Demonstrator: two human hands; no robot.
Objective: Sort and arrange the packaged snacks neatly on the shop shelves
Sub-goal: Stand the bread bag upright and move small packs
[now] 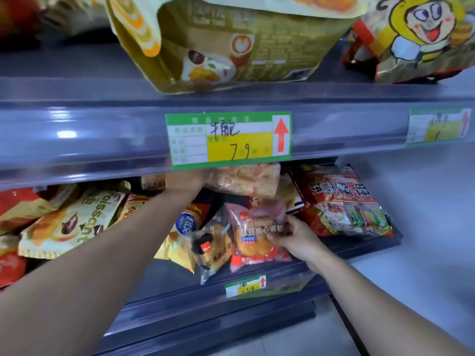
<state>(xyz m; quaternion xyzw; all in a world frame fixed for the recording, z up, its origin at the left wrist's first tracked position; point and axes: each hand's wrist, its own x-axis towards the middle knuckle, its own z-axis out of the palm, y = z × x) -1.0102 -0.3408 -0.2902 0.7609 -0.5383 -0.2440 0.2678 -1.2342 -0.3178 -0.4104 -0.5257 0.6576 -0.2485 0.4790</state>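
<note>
While the right hand pinches a pink bread packet, the left hand seemingly touches a clear snack bag; its fingers are hidden.

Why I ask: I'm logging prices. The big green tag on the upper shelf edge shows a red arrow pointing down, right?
No. In the head view the red arrow on the green tag on the upper shelf edge points up, not down.

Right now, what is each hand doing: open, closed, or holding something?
Left hand: cannot be told; its fingers are hidden behind the green price label.
Right hand: grips the pink plastic bread packet.
</note>
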